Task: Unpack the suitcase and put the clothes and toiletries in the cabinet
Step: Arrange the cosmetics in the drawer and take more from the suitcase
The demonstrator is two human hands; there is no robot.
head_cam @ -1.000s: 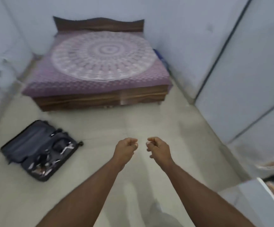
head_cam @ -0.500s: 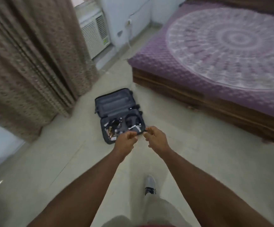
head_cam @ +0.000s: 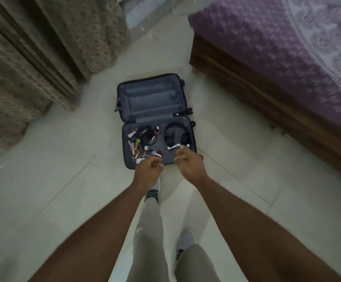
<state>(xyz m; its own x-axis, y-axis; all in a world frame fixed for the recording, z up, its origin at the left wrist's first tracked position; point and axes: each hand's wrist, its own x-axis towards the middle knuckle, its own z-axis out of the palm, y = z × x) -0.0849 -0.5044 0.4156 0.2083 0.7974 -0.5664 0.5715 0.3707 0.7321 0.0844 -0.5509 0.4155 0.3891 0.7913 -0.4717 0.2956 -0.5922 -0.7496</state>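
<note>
The suitcase lies open on the floor, long axis running directly away from you, lid half farthest. Your left hand and right hand are curled into fists, holding nothing.

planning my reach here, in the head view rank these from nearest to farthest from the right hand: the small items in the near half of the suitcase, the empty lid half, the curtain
From the right hand:
1. Small items, just ahead and to its left, in the suitcase's near half.
2. Empty lid half, beyond the items, farther along the floor.
3. Curtain, far off to the left.
</note>
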